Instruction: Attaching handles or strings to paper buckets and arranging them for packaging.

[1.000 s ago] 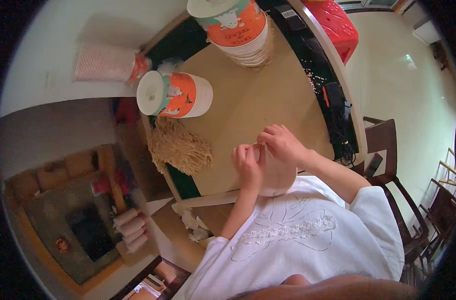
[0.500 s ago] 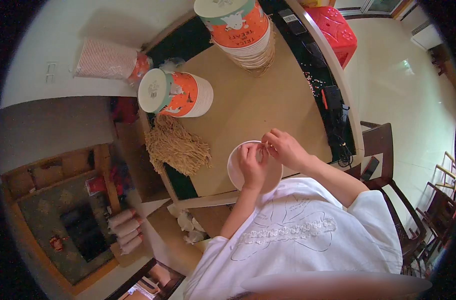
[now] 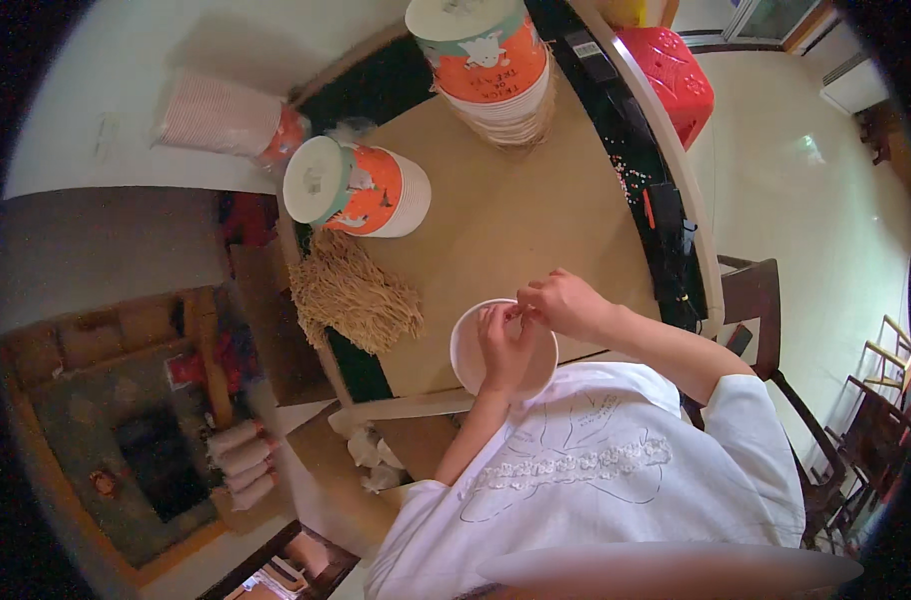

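Observation:
A white paper bucket (image 3: 471, 365) is at the table's front edge, close to my body, its open mouth facing up. My left hand (image 3: 506, 348) reaches inside it, fingers bent and pinched together at the far right rim. From the right, my right hand (image 3: 568, 304) meets it at the same spot, thumb and fingertips closed on the rim's outer side. Whatever small thing lies between the fingertips is too small to make out. To the left of the bucket, a bundle of tan twisted cords (image 3: 354, 292) lies partly over the table's edge.
A nested stack of orange and green paper buckets (image 3: 408, 195) lies behind the cords. Another stack (image 3: 496, 75) stands farther back, with cords around it. Along the table's right side are a black device (image 3: 663, 225) and scattered small beads (image 3: 626, 180). A red stool (image 3: 666, 80) stands beyond.
The bucket and both hands sit slightly farther left in the picture, as the whole view has shifted a little. Both hands remain pinched together at the rim.

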{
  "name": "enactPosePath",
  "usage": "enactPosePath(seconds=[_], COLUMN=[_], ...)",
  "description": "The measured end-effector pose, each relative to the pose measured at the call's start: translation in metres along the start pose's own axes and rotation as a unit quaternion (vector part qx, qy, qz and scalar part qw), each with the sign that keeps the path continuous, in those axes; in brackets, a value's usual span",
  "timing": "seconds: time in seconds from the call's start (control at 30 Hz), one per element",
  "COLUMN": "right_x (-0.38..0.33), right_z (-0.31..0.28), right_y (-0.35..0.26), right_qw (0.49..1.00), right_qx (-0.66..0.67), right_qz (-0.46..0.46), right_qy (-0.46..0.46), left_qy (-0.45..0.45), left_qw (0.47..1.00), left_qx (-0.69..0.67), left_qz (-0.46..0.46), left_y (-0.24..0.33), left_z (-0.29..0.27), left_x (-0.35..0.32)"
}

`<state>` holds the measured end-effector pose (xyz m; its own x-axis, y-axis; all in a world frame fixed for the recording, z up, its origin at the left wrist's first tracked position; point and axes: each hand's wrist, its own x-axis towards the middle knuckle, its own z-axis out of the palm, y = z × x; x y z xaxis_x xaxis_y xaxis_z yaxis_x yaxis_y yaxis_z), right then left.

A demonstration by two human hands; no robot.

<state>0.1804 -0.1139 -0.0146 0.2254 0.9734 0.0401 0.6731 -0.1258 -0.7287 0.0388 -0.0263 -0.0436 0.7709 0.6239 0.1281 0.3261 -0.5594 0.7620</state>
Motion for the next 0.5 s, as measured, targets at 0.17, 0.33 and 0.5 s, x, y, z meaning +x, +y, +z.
enactPosePath(seconds=[0.17,0.33,0.5], right_x=[0.0,-0.004,-0.006], right_z=[0.004,0.007,0.007], right_y=[-0.011,-0.014,-0.017], right_qw=[0.997,0.995,0.997], right_qx=[0.061,0.076,0.036], right_qz=[0.055,0.061,0.065], right_qy=[-0.01,0.019,0.014], left_qy=[-0.022,-0.026,-0.024], left_qw=[0.997,0.991,0.995], left_qx=[-0.072,-0.122,-0.095], left_qz=[-0.033,-0.042,0.0], left_y=[0.001,-0.004,-0.004], left_z=[-0.006,-0.005,-0.003], left_x=[-0.003,-0.007,-0.009])
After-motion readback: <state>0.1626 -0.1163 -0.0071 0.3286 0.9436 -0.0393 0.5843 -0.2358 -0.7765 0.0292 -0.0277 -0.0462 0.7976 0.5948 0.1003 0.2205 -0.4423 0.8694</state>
